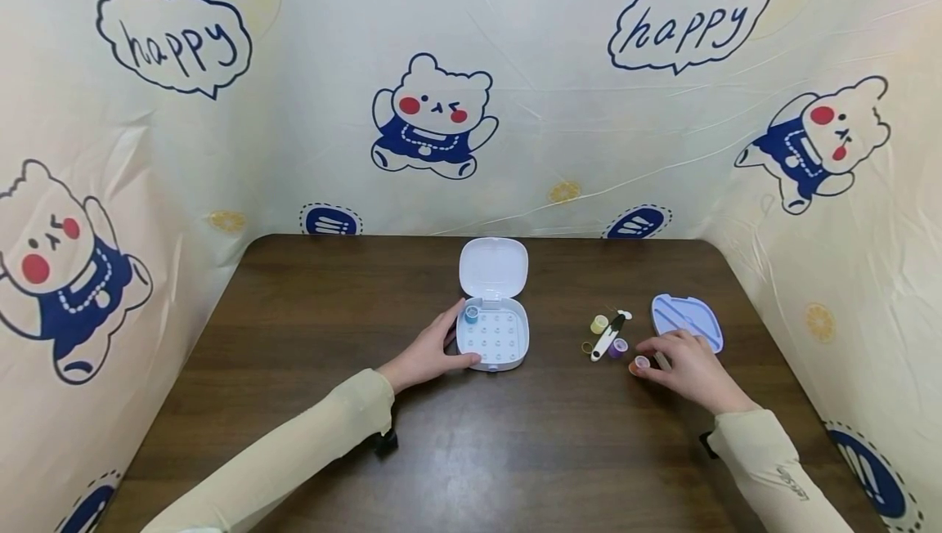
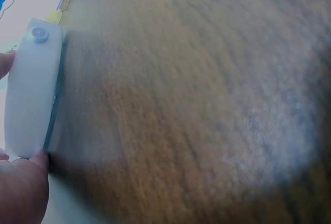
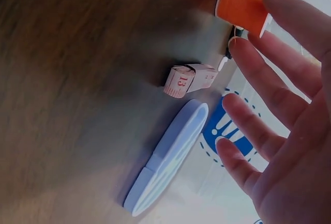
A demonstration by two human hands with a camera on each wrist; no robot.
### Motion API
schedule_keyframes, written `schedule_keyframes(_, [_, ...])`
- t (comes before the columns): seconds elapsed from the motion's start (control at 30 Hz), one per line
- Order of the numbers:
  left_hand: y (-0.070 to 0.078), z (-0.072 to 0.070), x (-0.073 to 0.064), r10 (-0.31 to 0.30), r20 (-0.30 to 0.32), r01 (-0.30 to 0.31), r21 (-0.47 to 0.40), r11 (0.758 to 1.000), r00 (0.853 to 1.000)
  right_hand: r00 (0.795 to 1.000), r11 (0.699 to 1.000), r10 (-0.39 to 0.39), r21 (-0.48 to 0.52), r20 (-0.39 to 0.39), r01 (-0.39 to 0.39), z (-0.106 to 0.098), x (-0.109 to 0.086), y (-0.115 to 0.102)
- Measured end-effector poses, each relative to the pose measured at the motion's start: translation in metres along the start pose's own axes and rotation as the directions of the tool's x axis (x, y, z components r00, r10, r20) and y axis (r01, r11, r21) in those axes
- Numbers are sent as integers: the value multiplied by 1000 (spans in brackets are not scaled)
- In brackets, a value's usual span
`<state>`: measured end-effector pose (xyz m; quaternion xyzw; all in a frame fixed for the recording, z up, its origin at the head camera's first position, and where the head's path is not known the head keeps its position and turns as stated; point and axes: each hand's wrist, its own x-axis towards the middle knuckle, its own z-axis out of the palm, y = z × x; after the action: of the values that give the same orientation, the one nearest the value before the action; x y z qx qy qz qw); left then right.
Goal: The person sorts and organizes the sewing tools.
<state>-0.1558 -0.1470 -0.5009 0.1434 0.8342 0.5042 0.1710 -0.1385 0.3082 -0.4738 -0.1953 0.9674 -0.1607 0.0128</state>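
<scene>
A printed cloth (image 1: 316, 141) hangs behind the box and off to both its sides. The brown table (image 1: 316, 296) lies under it. The box (image 1: 504, 366) itself stands with its lid (image 1: 494, 266) tipped back at the far side, showing rows of small pegs (image 1: 498, 332). The left hand (image 1: 427, 353) grips the box's left side, thumb at the near corner and fingers at the far one. Well to the right of the box is the right hand (image 1: 692, 365) — thumb and forefinger pinching the orange spool, the other fingers spread. A blue tray (image 1: 695, 316) lies farthest right of the box, past a white-and-dark tool (image 1: 607, 338). The tape measure (image 3: 189, 80) is also right of the box, near the tray. Of the spools, the orange spool (image 3: 242, 9) is right of the box — whether lifted, I cannot tell; the purple spool (image 1: 618, 348) and yellow spool (image 1: 599, 324) lie nearer it, beside the tool, and the blue spool (image 1: 472, 315) sits in its far left corner. A gold ring (image 1: 586, 347) lies right of the box, too.
</scene>
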Motion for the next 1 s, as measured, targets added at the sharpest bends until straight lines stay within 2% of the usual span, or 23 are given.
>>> schedule_keyframes(0.27, [0, -1, 0, -2, 0, 2, 5, 1000, 1000, 1000, 1000, -15, 5, 15, 15, -2, -2, -1])
schedule_keyframes(1.0, [-1, 0, 1, 4, 3, -5, 19, 1000, 1000, 998, 998, 38, 43, 42, -39, -9, -2, -2])
